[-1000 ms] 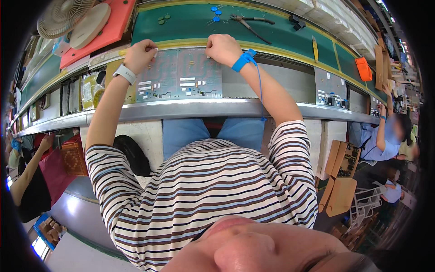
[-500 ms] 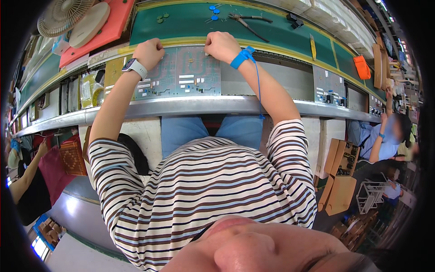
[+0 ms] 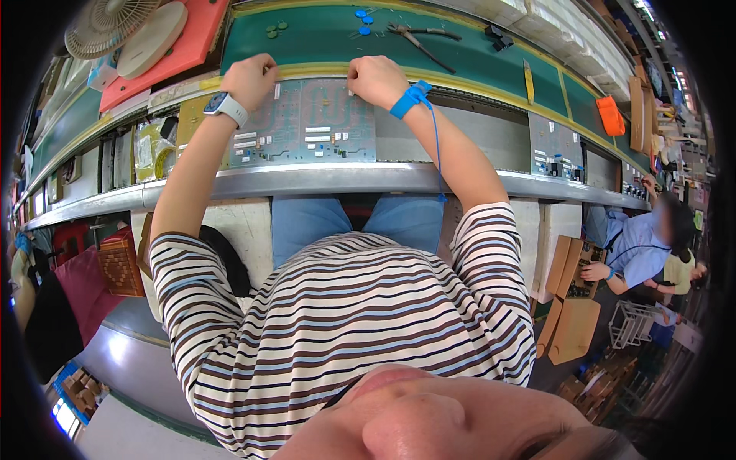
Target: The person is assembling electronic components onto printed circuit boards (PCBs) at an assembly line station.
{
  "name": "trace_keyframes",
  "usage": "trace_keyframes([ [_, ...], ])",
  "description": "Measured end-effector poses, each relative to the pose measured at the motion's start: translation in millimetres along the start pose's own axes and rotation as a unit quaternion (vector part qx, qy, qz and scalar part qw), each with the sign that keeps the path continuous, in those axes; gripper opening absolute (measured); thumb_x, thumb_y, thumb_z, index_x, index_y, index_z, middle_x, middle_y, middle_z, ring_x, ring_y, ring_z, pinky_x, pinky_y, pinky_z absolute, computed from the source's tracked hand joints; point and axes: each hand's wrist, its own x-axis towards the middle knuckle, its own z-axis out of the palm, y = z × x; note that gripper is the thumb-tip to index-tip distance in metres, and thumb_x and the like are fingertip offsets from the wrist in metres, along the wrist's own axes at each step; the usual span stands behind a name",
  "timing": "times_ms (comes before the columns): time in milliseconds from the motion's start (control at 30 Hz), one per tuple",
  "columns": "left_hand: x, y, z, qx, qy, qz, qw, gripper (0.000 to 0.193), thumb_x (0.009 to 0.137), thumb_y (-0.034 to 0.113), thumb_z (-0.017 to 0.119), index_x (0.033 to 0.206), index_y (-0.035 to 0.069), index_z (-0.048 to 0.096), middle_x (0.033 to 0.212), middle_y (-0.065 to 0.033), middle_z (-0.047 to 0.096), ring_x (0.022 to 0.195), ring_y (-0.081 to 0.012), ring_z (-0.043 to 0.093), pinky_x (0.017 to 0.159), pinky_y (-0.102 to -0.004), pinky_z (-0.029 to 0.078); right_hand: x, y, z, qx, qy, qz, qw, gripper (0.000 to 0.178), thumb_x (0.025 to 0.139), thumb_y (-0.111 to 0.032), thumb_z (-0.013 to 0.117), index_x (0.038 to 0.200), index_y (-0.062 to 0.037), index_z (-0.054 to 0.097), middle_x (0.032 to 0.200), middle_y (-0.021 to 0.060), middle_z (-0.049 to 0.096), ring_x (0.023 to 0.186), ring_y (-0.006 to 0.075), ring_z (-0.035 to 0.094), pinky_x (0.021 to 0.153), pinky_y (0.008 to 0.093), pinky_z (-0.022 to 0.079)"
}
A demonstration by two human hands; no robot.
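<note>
A grey printed circuit board (image 3: pixel 307 138) with white connectors and small parts along its near side lies on the line in front of me. My left hand (image 3: pixel 249 82), with a watch on its wrist, is over the board's far left part, its fingers curled together. A small upright white part (image 3: pixel 277 90) stands on the board beside these fingertips. Over the far right corner is my right hand (image 3: pixel 377 80), wearing a blue wrist strap (image 3: pixel 411 98) with a cord. Its fingers are pinched beside a small white piece. Whatever either hand holds is hidden or too small to name.
Beyond the board, a green mat (image 3: pixel 307 50) carries blue disc parts (image 3: pixel 364 23), pliers (image 3: pixel 422 44) and a black part (image 3: pixel 498 37). Another board (image 3: pixel 556 146) lies to the right. A metal rail (image 3: pixel 322 178) runs along the near edge. A co-worker (image 3: pixel 640 245) reaches into a cardboard box (image 3: pixel 571 268).
My left hand has shifted slightly away and to the left, uncovering the upright white part. My right hand has hardly moved. At the right, the co-worker's hand has moved to the cardboard box.
</note>
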Motion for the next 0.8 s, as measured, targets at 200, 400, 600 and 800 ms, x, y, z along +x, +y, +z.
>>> trace_keyframes([
  [200,61.3,-31.6,-2.3,0.098,0.086,-0.02,0.991,0.026,0.083,0.024,0.053,0.099,0.006,0.061,0.104,-0.0172,0.058,0.095,-0.0327,0.056,0.081,-0.0402,0.046,60.0,-29.8,-2.6,-0.053,0.057,-0.133,0.988,0.017,0.072,-0.018,0.053,0.079,-0.0126,0.068,0.078,0.0156,0.064,0.079,0.0329,0.061,0.07,0.0419,0.049],
  [400,85.7,-35.9,24.5,0.119,0.083,0.047,0.988,0.023,0.082,0.024,0.054,0.096,0.007,0.062,0.101,-0.0168,0.057,0.094,-0.0334,0.056,0.081,-0.0414,0.046,142.1,-27.2,58.9,-0.044,0.15,-0.126,0.98,0.023,0.079,-0.026,0.056,0.098,-0.0162,0.064,0.093,0.0166,0.058,0.092,0.0357,0.056,0.078,0.0431,0.047],
  [600,84.5,-24.3,17.2,0.29,-0.001,0.122,0.949,0.016,0.083,0.014,0.049,0.085,0.002,0.059,0.087,-0.0192,0.06,0.08,-0.0329,0.062,0.069,-0.04,0.051,132.8,-17.5,39.4,-0.15,0.074,-0.171,0.971,0.02,0.078,-0.014,0.05,0.088,-0.0066,0.066,0.096,0.0159,0.061,0.091,0.0335,0.059,0.077,0.042,0.048],
  [800,97.8,-21.8,19.0,0.357,-0.059,0.117,0.925,0.019,0.083,0.007,0.045,0.089,0.0,0.061,0.091,-0.0212,0.063,0.083,-0.0329,0.063,0.068,-0.0388,0.054,37.8,-5.7,-15.4,0.012,0.094,-0.189,0.977,0.019,0.075,-0.021,0.052,0.077,-0.0072,0.065,0.076,0.0123,0.063,0.072,0.0296,0.061,0.063,0.0369,0.049],
])
